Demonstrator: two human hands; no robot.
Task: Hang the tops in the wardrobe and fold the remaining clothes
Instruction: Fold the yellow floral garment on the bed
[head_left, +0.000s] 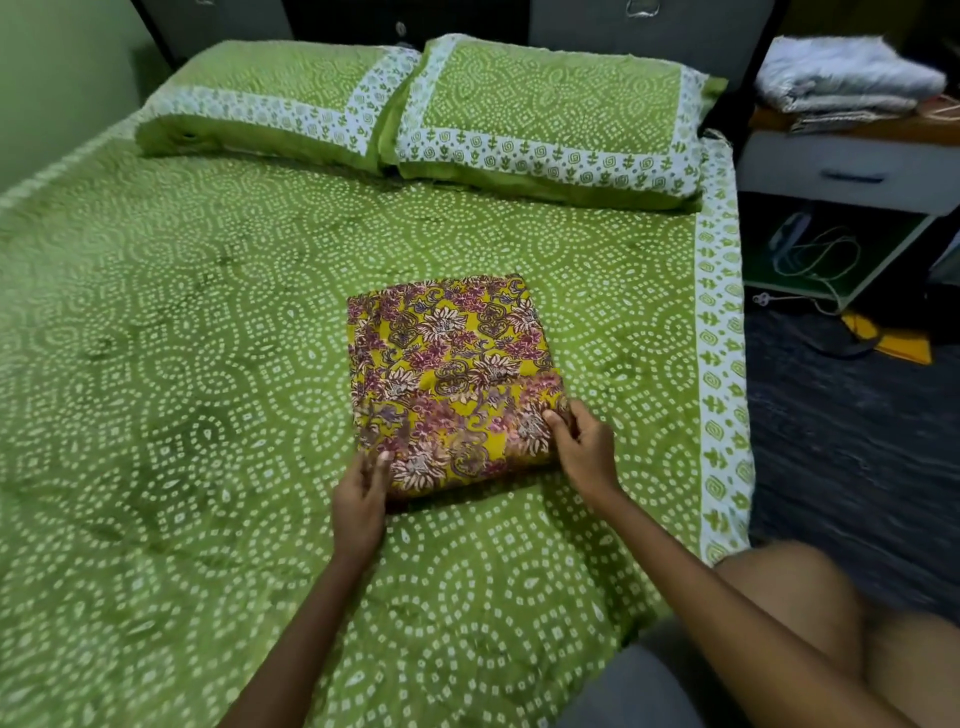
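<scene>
- Floral garment (452, 379), yellow with pink and white flowers, lies folded into a rough rectangle on the green dotted bedsheet (182, 338), right of the bed's middle and towards its right edge.
- My left hand (360, 506) holds the garment's near left corner, thumb on top of the cloth, fingers underneath as far as I can see.
- My right hand (582, 447) pinches the near right edge, fingers curled onto the fabric.
- Two green pillows (545, 114) with white printed borders sit side by side at the head of the bed, well apart from the garment.
- Beside the bed on the right stands a white bedside table (852, 171) with a pile of folded pale cloth (847, 78) on top.
- My bare knee (779, 603) shows at the lower right.
</scene>
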